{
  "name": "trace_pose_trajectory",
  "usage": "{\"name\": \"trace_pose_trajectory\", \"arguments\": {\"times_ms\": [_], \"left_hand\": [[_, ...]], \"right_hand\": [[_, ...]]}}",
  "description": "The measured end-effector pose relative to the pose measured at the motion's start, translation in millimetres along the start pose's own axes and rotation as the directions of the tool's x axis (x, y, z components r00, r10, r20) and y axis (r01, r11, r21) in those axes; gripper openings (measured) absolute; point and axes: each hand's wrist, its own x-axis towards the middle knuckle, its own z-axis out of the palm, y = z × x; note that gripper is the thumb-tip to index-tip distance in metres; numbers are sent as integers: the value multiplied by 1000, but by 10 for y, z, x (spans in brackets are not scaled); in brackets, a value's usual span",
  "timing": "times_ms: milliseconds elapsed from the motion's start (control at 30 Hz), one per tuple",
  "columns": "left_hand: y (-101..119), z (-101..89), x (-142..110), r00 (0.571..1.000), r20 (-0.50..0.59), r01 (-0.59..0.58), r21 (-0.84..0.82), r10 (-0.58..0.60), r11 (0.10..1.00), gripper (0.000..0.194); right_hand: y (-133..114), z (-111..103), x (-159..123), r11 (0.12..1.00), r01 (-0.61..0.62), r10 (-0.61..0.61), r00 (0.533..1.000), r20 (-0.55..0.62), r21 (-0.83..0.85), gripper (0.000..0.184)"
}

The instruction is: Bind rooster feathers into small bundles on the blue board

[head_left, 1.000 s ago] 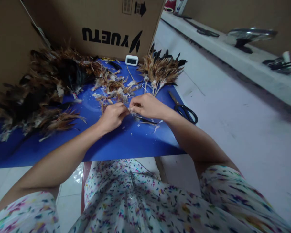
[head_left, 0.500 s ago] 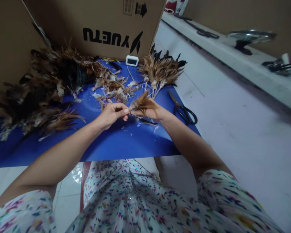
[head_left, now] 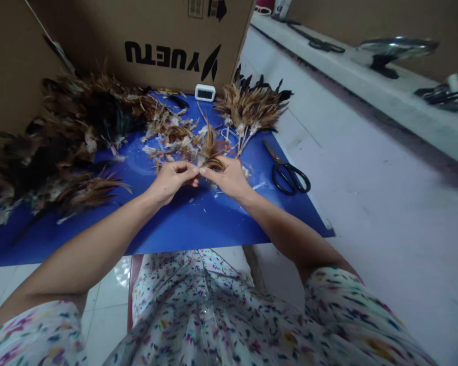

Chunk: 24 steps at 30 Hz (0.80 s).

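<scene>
My left hand [head_left: 171,179] and my right hand [head_left: 227,179] meet over the blue mat [head_left: 183,218], fingertips pinched together on the base of a small bundle of brown feathers [head_left: 209,145] that fans up and away from me. Just behind the hands lies a loose scatter of trimmed feather bits [head_left: 171,134]. A tied bunch of tan and black feathers [head_left: 250,107] rests further back on the right of the mat. Black-handled scissors [head_left: 288,170] lie to the right of my right hand, untouched.
A large heap of dark brown and black feathers [head_left: 61,137] covers the left of the mat. A cardboard box [head_left: 148,40] stands behind, with a small white digital timer [head_left: 205,92] at its foot. Pale floor [head_left: 366,168] stretches to the right.
My right hand turned and lifted the feather bundle from under its palm, so the feathers now fan upward from the pinched fingertips. Both hands shifted slightly left and away.
</scene>
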Motion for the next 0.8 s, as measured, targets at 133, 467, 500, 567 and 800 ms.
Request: {"name": "trace_pose_trajectory", "arguments": {"times_ms": [133,467,500,567,800], "left_hand": [[-23,4,0,993,-39,-101,172,110,980,33],[80,-14,-53,934,75,-314,636,349,705,27],[80,-20,-48,936,73,-313,618,344,721,26],[60,-36,-27,940,65,-310,578,335,755,21],[-30,-76,10,909,59,-371,565,413,736,12]], "right_hand": [[37,103,-4,979,-40,54,996,-70,199,19],[9,100,-1,945,-123,159,983,-95,302,17],[-3,89,1,935,-145,182,980,-86,324,17],[-20,65,2,913,-182,223,972,-73,364,18],[-14,16,0,871,-228,267,963,-30,434,19]]}}
